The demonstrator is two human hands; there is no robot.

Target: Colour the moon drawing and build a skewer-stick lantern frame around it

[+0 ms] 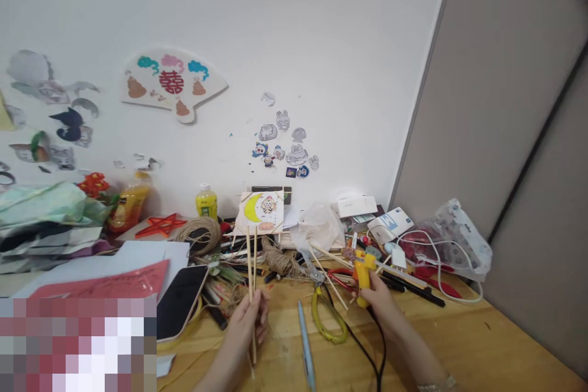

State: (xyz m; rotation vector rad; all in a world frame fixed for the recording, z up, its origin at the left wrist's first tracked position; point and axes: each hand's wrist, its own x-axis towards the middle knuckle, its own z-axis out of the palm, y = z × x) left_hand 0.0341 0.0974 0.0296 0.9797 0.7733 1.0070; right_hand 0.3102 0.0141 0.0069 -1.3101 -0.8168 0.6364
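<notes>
My left hand (250, 317) is closed around a pair of thin wooden sticks (250, 260), which stand nearly upright and stick out above and below the fingers. My right hand (380, 295) grips the handle of a yellow hot glue gun (364, 269), whose nozzle points left toward the pile of supplies. A black cord trails from the gun down the table. Between my hands lie yellow-handled scissors (316, 312) and a light blue pen (305, 343). Beyond the sticks leans a drawing of a yellow moon and a small figure (261, 211), framed with sticks.
A phone (181, 303) lies left of my left hand, beside red plastic-covered sheets (105, 282). Twine (202, 233), bottles (206, 201), a red star (160, 225) and loose sticks crowd the back. At right are a white charger cable (438, 263) and black pens (427, 294).
</notes>
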